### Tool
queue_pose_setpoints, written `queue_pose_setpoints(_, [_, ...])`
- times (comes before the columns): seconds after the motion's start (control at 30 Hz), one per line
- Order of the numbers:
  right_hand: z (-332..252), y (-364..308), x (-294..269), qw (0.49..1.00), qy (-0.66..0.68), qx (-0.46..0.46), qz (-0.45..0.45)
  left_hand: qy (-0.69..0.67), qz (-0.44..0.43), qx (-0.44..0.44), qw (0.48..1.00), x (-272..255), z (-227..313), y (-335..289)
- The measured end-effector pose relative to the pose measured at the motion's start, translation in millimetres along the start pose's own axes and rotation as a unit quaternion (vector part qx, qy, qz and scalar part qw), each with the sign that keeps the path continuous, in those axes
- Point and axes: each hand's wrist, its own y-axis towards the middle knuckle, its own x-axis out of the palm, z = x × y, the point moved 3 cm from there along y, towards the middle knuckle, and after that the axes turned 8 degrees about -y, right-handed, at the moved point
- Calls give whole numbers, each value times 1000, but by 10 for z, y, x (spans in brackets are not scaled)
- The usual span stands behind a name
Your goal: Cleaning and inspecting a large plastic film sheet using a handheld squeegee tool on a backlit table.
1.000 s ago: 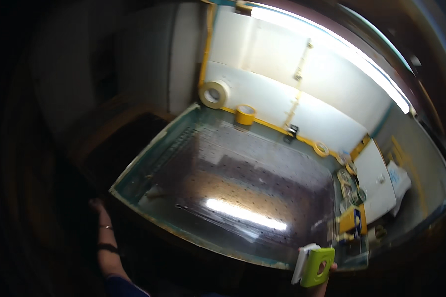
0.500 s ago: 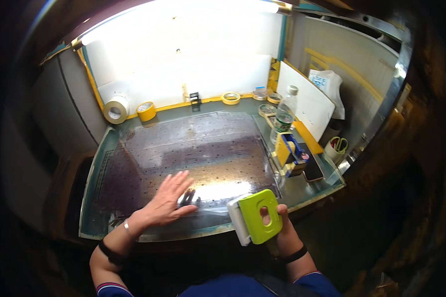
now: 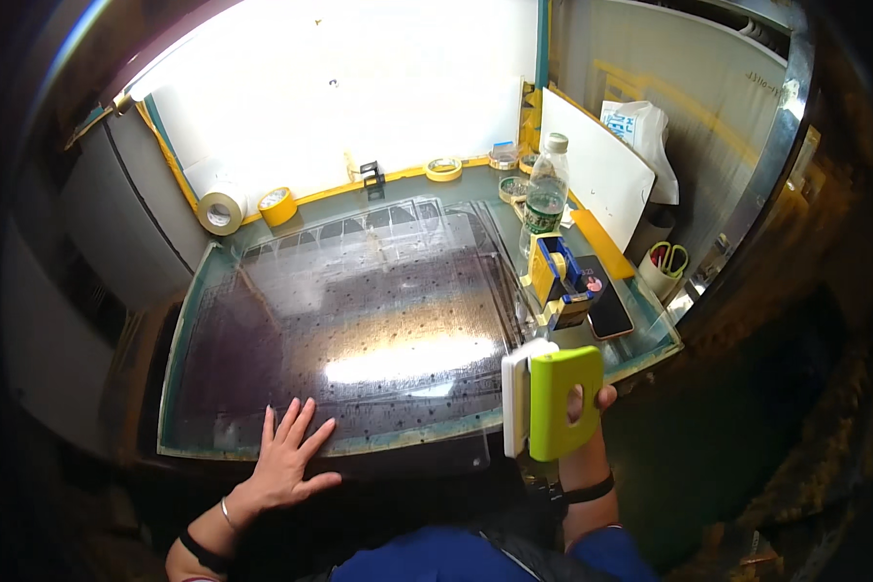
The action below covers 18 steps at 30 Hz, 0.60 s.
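My left hand [image 3: 286,454] has its fingers spread, the tips on the near edge of a stack of dark, see-through film sheets [image 3: 359,320] speckled with small dots. The near right corner of a sheet [image 3: 461,456] sticks out past the table's front edge. In my right hand [image 3: 603,400] is a hole punch with a lime-green lever [image 3: 553,407] and a white base [image 3: 516,398], held upright beyond the sheets' right side. Most of the right hand's fingers are hidden behind the punch.
A blue-and-yellow tape dispenser [image 3: 559,276], a phone [image 3: 609,308] and a clear bottle [image 3: 546,194] stand to the right. Along the back lie tape rolls [image 3: 277,207] and a small black folding stand [image 3: 372,180]. A cup with scissors [image 3: 658,276] is at the far right.
My left hand has come nearer and left, down onto the sheets' edge. The right hand has carried the punch to the right. A sheet's corner now overhangs the front edge.
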Motion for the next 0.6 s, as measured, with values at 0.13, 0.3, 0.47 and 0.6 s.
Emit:
queue_pose_setpoints(0.13, [-11,121,-186,992,-99,-11,-79,8,36,-41,998,-74,106,-237])
queue_pose_setpoints(0.3, [-25,147,-283,992,-127,-16,3,30,219,130,967,41,478,5])
queue_pose_setpoints(0.47, [-51,117,-343,998,-3,-41,-54,-34,396,284,872,-82,554,193])
queue_pose_setpoints(0.6, [-59,145,-207,994,84,-29,-65,-3,314,234,920,-137,616,358])
